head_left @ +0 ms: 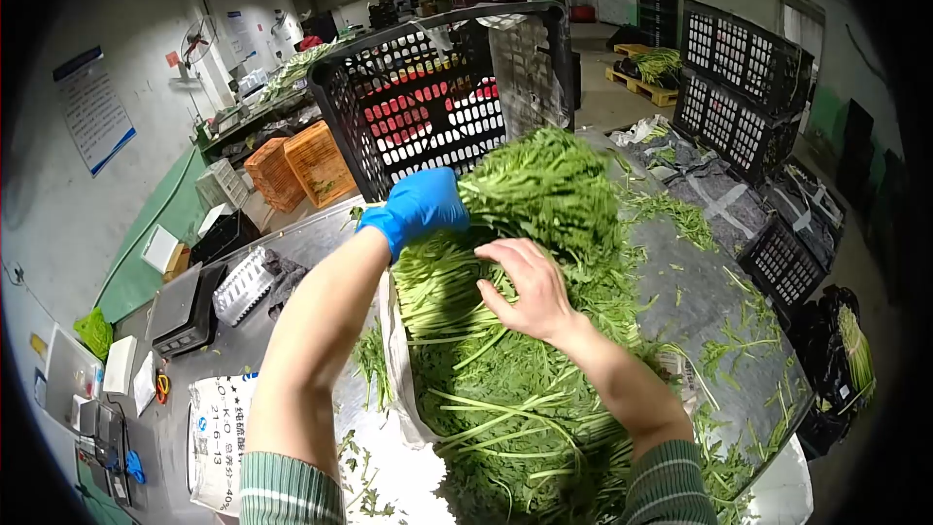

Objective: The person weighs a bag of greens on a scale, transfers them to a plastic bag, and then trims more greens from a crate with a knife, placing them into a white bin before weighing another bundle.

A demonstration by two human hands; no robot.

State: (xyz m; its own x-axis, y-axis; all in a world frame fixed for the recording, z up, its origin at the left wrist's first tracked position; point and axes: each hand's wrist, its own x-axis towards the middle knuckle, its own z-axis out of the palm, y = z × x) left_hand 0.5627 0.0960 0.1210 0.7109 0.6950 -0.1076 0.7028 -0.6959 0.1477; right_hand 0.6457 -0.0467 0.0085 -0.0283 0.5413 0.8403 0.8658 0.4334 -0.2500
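My left hand [420, 206], in a blue glove, is closed round the stem end of a bunch of leafy greens [549, 185]. The bunch's jagged leaves fan out to the right, in front of a tall black plastic crate [442, 87]. Below it, my bare right hand [530, 294] hovers with fingers apart and nothing in them. Under both hands spreads a large heap of the same greens [525, 428], stems mostly pointing left. A white sack edge [397, 350] runs along the heap's left side.
Left on the metal table are a flat scale [185, 311], orange-handled scissors [162, 388] and a printed sack [216, 437]. Orange crates [319, 165] stand beyond. Stacked black crates [739, 87] are at right, near a wrapped grey pile [724, 194]. Loose leaves [739, 340] litter the table's right side.
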